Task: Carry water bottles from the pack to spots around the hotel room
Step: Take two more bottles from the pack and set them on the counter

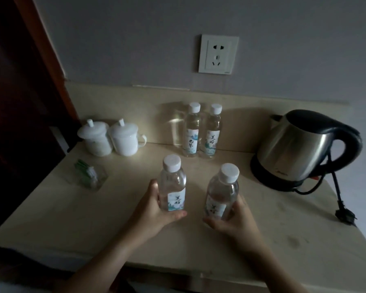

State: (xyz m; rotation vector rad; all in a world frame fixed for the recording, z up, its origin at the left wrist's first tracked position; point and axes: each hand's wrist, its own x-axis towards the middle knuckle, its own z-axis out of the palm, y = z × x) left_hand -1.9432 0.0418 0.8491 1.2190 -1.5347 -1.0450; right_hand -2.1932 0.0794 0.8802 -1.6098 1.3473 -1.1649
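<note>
My left hand grips a clear water bottle with a white cap and a pale label, upright over the middle of the beige countertop. A second such bottle is held the same way in my right hand, a little to the right. I cannot tell whether either bottle's base touches the top. Two more bottles stand side by side against the back ledge, one on the left and one on the right. The pack is out of view.
Two white lidded cups stand at the back left. A clear tray of small sachets lies in front of them. A steel kettle sits on its base at the right, its cord and plug trailing forward. A wall socket is above.
</note>
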